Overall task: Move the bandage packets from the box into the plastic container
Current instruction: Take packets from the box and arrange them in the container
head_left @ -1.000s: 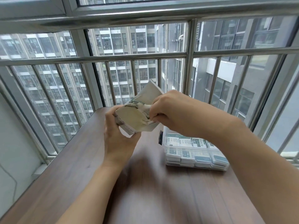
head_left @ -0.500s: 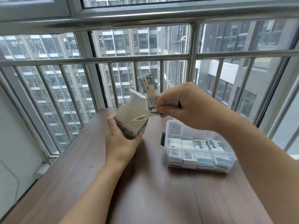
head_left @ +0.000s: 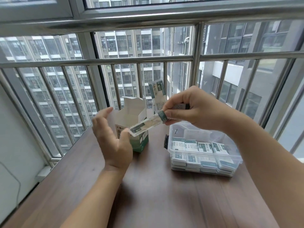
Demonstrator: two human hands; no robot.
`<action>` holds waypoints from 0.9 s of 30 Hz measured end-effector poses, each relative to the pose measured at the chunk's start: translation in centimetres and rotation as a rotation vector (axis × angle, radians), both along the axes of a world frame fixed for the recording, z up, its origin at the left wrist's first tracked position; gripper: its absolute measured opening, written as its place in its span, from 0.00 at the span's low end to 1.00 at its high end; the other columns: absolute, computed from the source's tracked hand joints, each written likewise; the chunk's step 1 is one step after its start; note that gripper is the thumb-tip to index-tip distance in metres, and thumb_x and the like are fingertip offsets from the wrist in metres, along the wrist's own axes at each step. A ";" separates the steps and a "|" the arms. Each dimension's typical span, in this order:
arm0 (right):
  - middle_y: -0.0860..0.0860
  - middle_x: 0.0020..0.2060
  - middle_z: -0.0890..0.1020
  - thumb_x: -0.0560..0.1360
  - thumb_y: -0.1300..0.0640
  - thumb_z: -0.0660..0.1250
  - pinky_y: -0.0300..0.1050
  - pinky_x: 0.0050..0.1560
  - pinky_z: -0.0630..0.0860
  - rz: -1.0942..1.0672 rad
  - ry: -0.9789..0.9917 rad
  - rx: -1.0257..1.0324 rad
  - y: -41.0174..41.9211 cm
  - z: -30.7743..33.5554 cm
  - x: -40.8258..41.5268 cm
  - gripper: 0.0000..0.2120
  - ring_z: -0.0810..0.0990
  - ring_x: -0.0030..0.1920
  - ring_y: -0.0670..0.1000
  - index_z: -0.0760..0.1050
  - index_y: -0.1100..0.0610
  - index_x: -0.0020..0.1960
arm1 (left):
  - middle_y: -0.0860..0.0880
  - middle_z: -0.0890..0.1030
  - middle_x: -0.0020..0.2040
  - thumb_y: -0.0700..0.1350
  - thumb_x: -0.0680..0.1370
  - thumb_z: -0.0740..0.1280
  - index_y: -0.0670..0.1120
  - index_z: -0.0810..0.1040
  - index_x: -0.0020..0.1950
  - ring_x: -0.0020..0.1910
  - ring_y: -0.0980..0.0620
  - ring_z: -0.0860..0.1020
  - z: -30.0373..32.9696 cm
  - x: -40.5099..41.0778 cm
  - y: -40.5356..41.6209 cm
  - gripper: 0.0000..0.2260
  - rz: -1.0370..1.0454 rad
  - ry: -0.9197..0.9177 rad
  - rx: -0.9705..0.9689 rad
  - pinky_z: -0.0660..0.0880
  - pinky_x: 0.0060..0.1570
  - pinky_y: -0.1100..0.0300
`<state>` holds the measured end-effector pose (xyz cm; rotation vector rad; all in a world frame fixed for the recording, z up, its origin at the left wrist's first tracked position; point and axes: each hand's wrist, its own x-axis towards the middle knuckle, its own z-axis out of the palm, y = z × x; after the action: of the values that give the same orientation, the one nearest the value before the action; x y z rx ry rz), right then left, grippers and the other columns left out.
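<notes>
1 box [head_left: 131, 127] stands open-topped on the desk [head_left: 156, 195], 1 clear plastic container [head_left: 236, 155] well to its right. The right hand [head_left: 189, 111] pinches 2 bandage packets [head_left: 148, 124] above the gap between them — 1 pointing up, 1 slanting down-left. The left hand [head_left: 111, 137] is spread wide beside the box, its thumb touching the lower packet's end. The container holds 2 rows of stacked packets, 4 stacks across in each. Bare desk lies in front — window bars close behind.
</notes>
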<state>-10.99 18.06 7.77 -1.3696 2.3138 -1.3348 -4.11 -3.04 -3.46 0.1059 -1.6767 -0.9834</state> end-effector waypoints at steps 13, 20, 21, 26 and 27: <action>0.58 0.44 0.87 0.76 0.68 0.70 0.42 0.50 0.84 -0.015 -0.068 0.044 0.3 -0.6 -1.0 0.06 0.88 0.45 0.52 0.83 0.68 0.52 | 0.47 0.80 0.29 0.40 0.76 0.74 0.45 0.79 0.43 0.22 0.49 0.76 1.6 0.8 2.9 0.05 -0.510 -0.267 0.096 0.72 0.22 0.59; 0.57 0.42 0.88 0.73 0.67 0.72 0.42 0.49 0.84 0.004 -0.210 -0.015 2.2 0.4 -1.4 0.08 0.88 0.45 0.55 0.84 0.67 0.51 | 0.44 0.82 0.37 0.40 0.85 0.59 0.43 0.72 0.54 0.27 0.51 0.77 2.4 0.5 3.0 0.03 -0.630 -0.232 0.443 0.74 0.22 0.60; 0.58 0.44 0.88 0.73 0.66 0.72 0.44 0.51 0.84 0.068 -0.254 0.038 2.2 0.4 -1.1 0.09 0.88 0.46 0.56 0.83 0.67 0.52 | 0.44 0.82 0.38 0.41 0.85 0.57 0.43 0.73 0.55 0.28 0.52 0.76 2.4 0.5 3.2 0.06 -0.675 -0.241 0.506 0.75 0.24 0.60; 0.59 0.44 0.88 0.76 0.67 0.71 0.44 0.51 0.84 0.130 -0.275 0.197 0.4 -1.0 -0.3 0.08 0.88 0.46 0.56 0.83 0.69 0.54 | 0.42 0.85 0.47 0.58 0.81 0.58 0.46 0.82 0.54 0.39 0.49 0.79 2.2 0.7 4.8 0.20 -0.875 -0.310 0.711 0.76 0.34 0.59; 0.59 0.43 0.88 0.77 0.67 0.71 0.44 0.50 0.84 0.119 -0.277 0.204 0.1 -1.3 -0.3 0.07 0.88 0.46 0.55 0.83 0.68 0.54 | 0.42 0.84 0.46 0.60 0.78 0.60 0.47 0.83 0.52 0.39 0.49 0.79 2.1 0.7 5.0 0.20 -0.873 -0.320 0.660 0.75 0.35 0.58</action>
<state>-11.32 18.15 6.49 -1.1591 2.0850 -1.1366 -3.44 1.98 -1.36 -0.0495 -1.6190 -2.2612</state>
